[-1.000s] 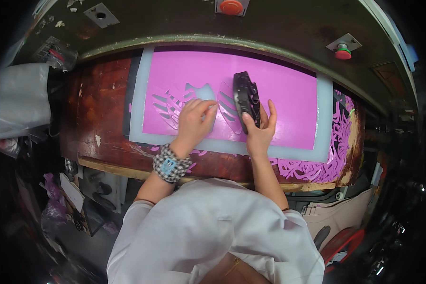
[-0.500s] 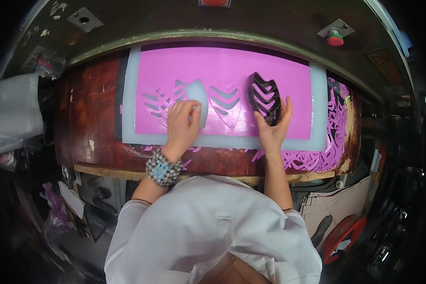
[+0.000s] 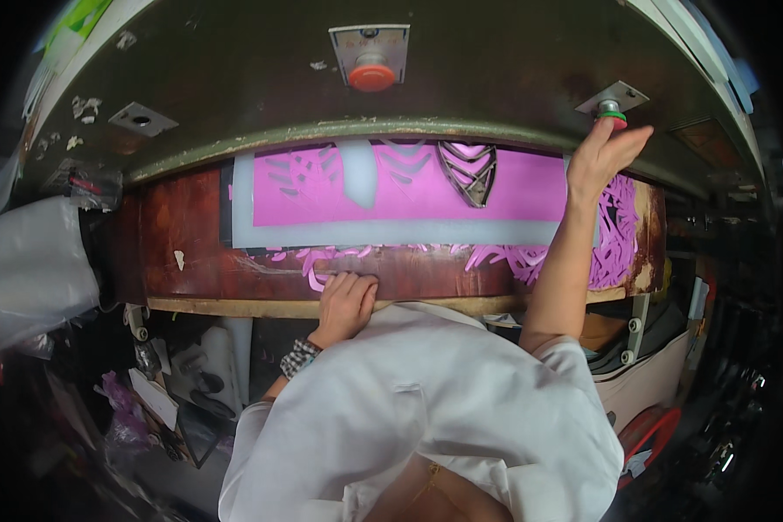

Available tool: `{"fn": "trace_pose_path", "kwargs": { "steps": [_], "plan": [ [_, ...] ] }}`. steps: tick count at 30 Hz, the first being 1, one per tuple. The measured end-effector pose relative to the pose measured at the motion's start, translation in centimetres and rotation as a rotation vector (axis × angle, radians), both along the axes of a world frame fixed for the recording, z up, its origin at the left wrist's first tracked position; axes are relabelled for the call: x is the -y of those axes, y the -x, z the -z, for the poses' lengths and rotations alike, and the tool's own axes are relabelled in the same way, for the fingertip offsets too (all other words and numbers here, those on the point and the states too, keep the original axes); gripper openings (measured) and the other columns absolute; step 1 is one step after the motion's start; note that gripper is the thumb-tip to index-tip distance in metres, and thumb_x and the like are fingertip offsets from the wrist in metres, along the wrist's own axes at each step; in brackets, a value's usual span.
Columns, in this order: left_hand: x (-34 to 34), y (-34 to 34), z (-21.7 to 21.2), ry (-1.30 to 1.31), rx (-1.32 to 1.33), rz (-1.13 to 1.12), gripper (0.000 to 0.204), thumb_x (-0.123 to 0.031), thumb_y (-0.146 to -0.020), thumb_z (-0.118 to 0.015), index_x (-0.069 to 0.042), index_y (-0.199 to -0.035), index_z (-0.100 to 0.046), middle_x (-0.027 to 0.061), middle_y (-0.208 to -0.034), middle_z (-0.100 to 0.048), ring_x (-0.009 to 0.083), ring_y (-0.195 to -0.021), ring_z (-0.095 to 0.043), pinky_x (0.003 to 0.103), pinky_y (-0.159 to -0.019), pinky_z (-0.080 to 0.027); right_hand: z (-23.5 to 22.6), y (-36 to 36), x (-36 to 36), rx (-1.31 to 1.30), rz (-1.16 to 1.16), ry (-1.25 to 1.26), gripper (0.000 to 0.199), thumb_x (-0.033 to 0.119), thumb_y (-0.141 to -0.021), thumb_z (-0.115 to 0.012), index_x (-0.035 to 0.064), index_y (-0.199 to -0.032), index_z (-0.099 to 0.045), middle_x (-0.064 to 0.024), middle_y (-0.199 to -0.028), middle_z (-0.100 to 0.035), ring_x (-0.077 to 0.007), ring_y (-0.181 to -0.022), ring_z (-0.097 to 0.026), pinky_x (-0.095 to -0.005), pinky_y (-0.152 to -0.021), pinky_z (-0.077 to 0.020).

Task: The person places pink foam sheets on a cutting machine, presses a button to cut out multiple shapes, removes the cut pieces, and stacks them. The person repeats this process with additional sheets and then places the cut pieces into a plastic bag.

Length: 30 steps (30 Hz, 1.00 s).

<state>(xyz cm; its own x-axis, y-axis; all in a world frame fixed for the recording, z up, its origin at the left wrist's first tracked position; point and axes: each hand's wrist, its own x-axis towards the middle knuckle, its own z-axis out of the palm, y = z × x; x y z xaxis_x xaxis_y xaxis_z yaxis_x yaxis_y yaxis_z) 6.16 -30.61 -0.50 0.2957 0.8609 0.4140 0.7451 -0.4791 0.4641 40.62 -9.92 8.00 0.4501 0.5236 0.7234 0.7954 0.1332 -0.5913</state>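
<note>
My right hand reaches up to the green-and-red push button on the machine's dark front. Its fingers are stretched out, and the palm side is against or very near the button. My left hand rests at the table's front edge with curled fingers; anything inside them is hidden. Pink scrap strips lie just beyond it. A dark cutting die with chevron bars sits on the pink sheet, its far end hidden under the machine's beam. Cut-out shapes and a gap show in the sheet to the die's left.
The pale cutting board lies under the sheet on a reddish-brown table. A pile of pink scraps covers the right end. The dark green machine beam overhangs the far side and carries an orange-red button.
My right hand has let go of the cutting die and gone up to the push button. My left hand has drawn back from the sheet to the table's front edge. The view has tilted upward.
</note>
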Motion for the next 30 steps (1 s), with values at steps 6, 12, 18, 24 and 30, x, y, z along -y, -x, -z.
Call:
{"fn": "trace_pose_path", "kwargs": {
  "steps": [6,12,18,24,30],
  "plan": [
    [0.5,0.1,2.0,0.006,-0.006,-0.114,0.009,-0.01,-0.079,-0.067,-0.005,-0.087,-0.064,0.0096,-0.072,-0.057,0.028,-0.069,-0.055,0.038,-0.065,-0.043,2.3,1.0,5.1,-0.114,-0.022,-0.058,0.101,0.047,-0.092,-0.053,-0.0185,-0.14,0.007,-0.0415,-0.147,0.001,-0.0508,-0.14,-0.001,-0.055,-0.114,-0.0038],
    [0.9,0.3,1.8,0.074,-0.029,-0.16,0.007,-0.01,-0.08,-0.068,-0.004,-0.081,-0.065,0.0115,-0.07,-0.06,0.0302,-0.067,-0.058,0.04,-0.064,-0.046,4.5,0.5,9.0,0.005,-0.04,0.034,0.089,0.038,-0.095,-0.052,-0.0119,-0.145,0.002,-0.0342,-0.15,-0.008,-0.0426,-0.142,-0.011,-0.0476,-0.115,-0.0101],
    [0.2,1.2,2.0,-0.015,0.005,-0.118,0.007,-0.011,-0.078,-0.069,-0.005,-0.077,-0.065,0.0108,-0.07,-0.06,0.0299,-0.067,-0.058,0.039,-0.063,-0.046,9.6,7.3,19.5,-0.307,-0.359,0.419,0.044,0.014,-0.09,-0.064,-0.0036,-0.127,-0.049,-0.0203,-0.111,-0.061,-0.0263,-0.099,-0.061,-0.0375,-0.084,-0.0475],
    [0.5,1.7,2.7,0.016,0.054,-0.146,0.016,-0.011,-0.074,-0.072,-0.003,-0.063,-0.063,0.0109,-0.065,-0.058,0.0311,-0.066,-0.056,0.041,-0.062,-0.045,13.7,8.1,23.4,-0.22,-0.635,0.582,0.013,0.009,-0.085,-0.066,-0.0009,-0.092,-0.069,-0.0182,-0.076,-0.066,-0.0313,-0.069,-0.063,-0.039,-0.065,-0.0493],
    [4.3,1.5,1.3,0.156,-0.017,-0.154,0.019,-0.012,-0.076,-0.071,-0.004,-0.061,-0.062,0.0111,-0.063,-0.056,0.0299,-0.065,-0.057,0.04,-0.061,-0.046,10.1,7.9,21.6,-0.303,-0.568,0.467,0.013,0.006,-0.084,-0.064,-0.0012,-0.094,-0.068,-0.0182,-0.087,-0.068,-0.0313,-0.078,-0.065,-0.0389,-0.075,-0.0511]
  ]
}}
